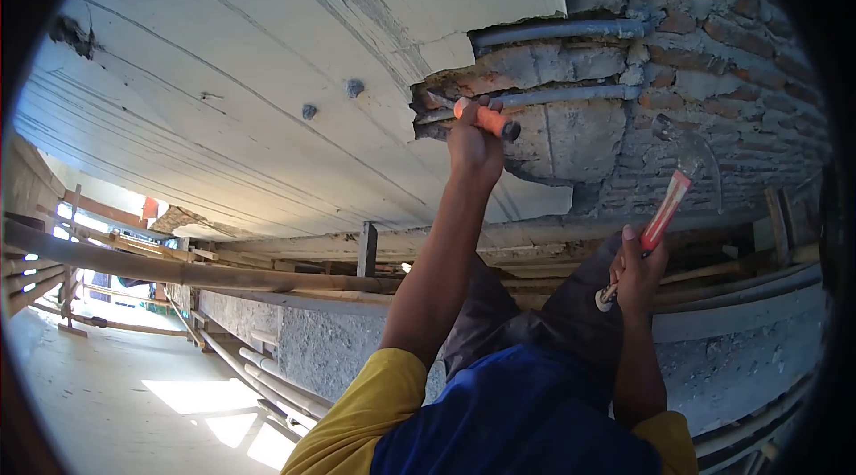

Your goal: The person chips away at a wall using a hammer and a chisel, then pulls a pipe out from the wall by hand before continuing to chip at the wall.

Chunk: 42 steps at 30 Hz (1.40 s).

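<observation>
My left hand point(476, 152) is wrapped round the orange handle of a chisel point(490, 121), whose black end points right. The chisel's blade reaches into the ragged broken edge of the white plaster point(339, 47), beside the exposed grey pipes. In my right hand point(638, 277) is a claw hammer point(665, 210) with a red and white handle, held upright below and to the right of the chisel. Its metal head is near the brick wall and slightly blurred. A pale round end shows just under my right fist.
Two grey conduits, an upper pipe point(562, 31) and a lower pipe point(571, 95), cross the opened patch toward rough brickwork point(722, 56). A bamboo pole point(196, 273) runs along the left at waist height. Below lie more poles and a sunlit floor point(98, 386).
</observation>
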### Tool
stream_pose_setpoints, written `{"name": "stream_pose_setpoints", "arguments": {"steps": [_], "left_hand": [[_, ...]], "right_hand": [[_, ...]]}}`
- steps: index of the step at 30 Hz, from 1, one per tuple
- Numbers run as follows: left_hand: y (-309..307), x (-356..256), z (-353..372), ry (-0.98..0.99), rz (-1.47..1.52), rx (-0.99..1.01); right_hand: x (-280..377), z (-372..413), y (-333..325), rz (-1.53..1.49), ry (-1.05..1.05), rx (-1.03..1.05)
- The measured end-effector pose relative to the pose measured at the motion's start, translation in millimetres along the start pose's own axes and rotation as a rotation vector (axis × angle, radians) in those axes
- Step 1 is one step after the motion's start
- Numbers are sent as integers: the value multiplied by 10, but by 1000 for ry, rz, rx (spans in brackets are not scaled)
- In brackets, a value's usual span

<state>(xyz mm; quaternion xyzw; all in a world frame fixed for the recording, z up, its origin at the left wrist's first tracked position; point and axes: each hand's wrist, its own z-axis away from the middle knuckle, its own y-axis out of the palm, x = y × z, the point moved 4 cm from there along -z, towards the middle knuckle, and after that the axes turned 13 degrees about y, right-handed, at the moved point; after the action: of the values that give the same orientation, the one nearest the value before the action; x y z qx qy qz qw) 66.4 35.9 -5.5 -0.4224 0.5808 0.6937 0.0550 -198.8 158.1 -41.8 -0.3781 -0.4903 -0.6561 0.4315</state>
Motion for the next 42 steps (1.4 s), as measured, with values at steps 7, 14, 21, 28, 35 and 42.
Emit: {"name": "stream_pose_setpoints", "arguments": {"steps": [7, 14, 21, 28, 35, 42], "left_hand": [[108, 262, -164, 200, 35, -43], [21, 175, -293, 198, 26, 35], [-34, 212, -332, 150, 3, 37], [44, 135, -460, 203, -13, 34], [-318, 213, -749, 63, 94, 60], [-204, 48, -535, 135, 17, -9]], "right_hand": [[403, -139, -204, -130, -119, -151], [758, -329, -315, -328, -222, -269], [1197, -496, -265, -512, -516, -302], [566, -627, 591, -676, -553, -187], [-77, -465, 1228, 313, -35, 430], [726, -569, 825, -637, -229, -101]]}}
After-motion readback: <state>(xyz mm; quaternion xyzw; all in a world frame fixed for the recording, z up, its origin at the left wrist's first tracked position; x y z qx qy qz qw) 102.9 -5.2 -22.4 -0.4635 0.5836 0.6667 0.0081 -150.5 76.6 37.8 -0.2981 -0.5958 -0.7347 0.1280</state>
